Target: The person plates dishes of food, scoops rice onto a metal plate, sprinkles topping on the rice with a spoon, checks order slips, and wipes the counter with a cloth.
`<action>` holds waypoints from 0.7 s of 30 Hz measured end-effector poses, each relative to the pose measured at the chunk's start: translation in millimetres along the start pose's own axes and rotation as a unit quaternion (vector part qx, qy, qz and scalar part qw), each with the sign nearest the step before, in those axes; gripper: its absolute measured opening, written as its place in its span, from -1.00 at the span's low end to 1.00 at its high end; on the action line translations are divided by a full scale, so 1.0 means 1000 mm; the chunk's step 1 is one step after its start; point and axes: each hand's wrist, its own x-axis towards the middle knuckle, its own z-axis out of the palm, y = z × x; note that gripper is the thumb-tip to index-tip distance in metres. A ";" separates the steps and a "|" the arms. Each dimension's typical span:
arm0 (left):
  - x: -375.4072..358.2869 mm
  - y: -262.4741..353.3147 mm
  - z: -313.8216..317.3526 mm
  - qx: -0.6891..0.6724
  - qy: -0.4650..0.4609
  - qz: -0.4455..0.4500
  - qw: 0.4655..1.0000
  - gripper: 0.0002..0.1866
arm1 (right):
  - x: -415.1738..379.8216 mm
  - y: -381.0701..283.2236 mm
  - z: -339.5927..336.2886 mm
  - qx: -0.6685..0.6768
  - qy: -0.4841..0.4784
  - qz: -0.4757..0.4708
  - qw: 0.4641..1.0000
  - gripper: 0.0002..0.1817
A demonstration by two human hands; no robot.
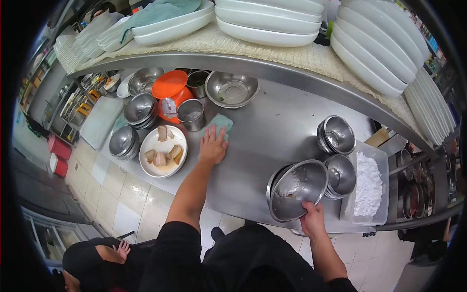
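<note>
My left hand (213,146) lies flat with its fingers spread on a pale green cloth (224,124) on the steel counter (243,160). At the counter's front edge my right hand (313,219) grips the rim of a tilted metal bowl (301,187), its inside smeared with residue. Another bowl's edge shows behind it. Left of my left hand, a white dish (146,163) holds several chunks of meat (159,158). A metal cup (191,116) and an orange dial scale (173,90) stand just beyond the cloth.
Stacked metal bowls (340,175) stand beside a clear tub of white powder (368,185) at right. More bowl stacks (140,109) sit at left. A wide metal bowl (232,90) lies under the overhead shelf (233,62) of white dishes. Another person (99,263) is at lower left.
</note>
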 end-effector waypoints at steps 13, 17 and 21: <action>-0.209 -0.049 -0.101 -0.536 -0.057 0.058 0.840 0.03 | -0.011 0.064 0.136 -0.194 -0.124 0.042 0.972 -0.71; -0.261 -0.129 -0.107 -0.727 0.017 -0.042 0.685 0.20 | -0.029 0.103 0.237 -0.316 -0.213 -0.002 0.925 -0.61; -0.313 -0.220 -0.115 -0.770 -0.033 -0.080 0.632 -0.32 | -0.041 0.168 0.307 -0.381 -0.293 -0.073 0.874 -0.53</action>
